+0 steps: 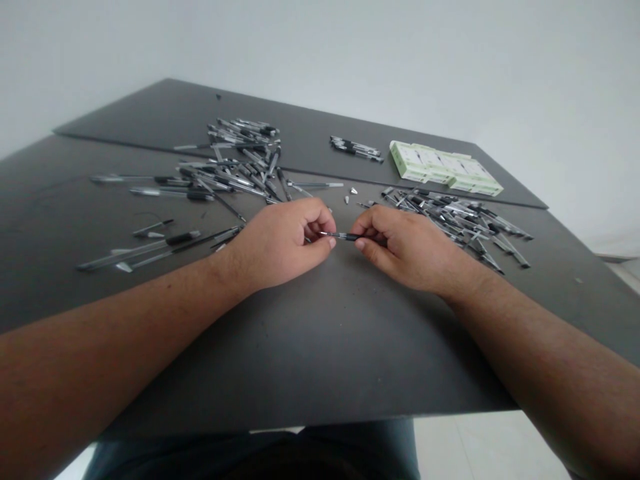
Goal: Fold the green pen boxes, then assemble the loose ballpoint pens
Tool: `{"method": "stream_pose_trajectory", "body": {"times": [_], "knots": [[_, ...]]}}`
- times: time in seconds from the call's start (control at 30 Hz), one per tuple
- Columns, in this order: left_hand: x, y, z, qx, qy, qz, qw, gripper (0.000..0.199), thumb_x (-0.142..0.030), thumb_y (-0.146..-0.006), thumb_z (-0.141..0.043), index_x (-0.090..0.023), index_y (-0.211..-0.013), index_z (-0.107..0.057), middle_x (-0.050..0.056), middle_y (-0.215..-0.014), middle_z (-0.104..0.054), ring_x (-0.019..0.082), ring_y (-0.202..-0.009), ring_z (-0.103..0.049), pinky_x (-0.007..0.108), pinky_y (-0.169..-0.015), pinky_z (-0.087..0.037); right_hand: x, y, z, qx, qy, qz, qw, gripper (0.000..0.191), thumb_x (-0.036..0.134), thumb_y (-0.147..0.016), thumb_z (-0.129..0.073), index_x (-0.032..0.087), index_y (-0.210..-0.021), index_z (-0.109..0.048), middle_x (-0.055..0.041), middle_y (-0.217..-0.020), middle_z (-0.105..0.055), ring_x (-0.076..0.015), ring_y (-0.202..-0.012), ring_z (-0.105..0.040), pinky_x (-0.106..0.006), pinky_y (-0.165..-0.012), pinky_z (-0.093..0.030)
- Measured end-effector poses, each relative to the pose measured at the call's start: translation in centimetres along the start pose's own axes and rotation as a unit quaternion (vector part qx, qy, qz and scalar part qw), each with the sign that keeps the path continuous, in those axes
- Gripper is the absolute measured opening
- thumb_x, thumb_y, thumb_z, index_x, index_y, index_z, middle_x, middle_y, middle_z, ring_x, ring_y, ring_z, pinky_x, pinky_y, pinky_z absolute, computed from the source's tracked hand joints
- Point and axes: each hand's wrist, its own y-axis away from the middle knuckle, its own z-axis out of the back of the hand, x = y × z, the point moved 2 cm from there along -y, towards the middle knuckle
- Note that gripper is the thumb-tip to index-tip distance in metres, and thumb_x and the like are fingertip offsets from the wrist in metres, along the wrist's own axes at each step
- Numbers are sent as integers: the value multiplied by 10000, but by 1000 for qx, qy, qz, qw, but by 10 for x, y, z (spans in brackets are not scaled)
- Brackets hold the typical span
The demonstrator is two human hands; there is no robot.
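A pen (345, 236) with a black grip and a bare metal point lies level between my hands, its point toward the left. The thumb and fingers of my right hand (407, 247) are closed round its black grip. My left hand (285, 240) has its thumb and fingers curled in around the pen's point. Whether these fingers also hold some small part, I cannot make out. Just beyond the hands lie two small pale cone-shaped pieces (353, 191).
A large heap of pens (235, 177) spreads at the left, with loose pens (150, 252) nearer my left forearm. Another pile (460, 220) lies at the right. Behind are a small bundle of pens (356, 148) and green-and-white boxes (445, 167) on the dark table (320, 353).
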Motion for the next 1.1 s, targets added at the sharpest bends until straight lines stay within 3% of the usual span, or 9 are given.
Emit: {"method": "stream_pose_trajectory", "body": {"times": [0.5, 1.1], "knots": [[-4, 0, 3, -4, -58, -12, 998, 53, -311, -964, -705, -271, -958, -670, -9, -842, -793, 213, -762, -758, 363, -784, -566, -1, -1, -2, -10, -5, 27, 1000, 170, 265, -1039, -671, 236, -1175, -769, -65, -1032, -870, -255, -865, -782, -369, -824, -552], [-5, 2, 0, 18, -80, -35, 996, 67, -277, -985, -670, -260, -988, -735, -8, -864, -818, 216, -802, -783, 355, -823, -587, 2, 0, -5, -7, 5, 50, 999, 175, 246, -1054, -678, 232, -1189, -788, -60, -1046, -877, -239, -852, -756, -346, -800, -528]]}}
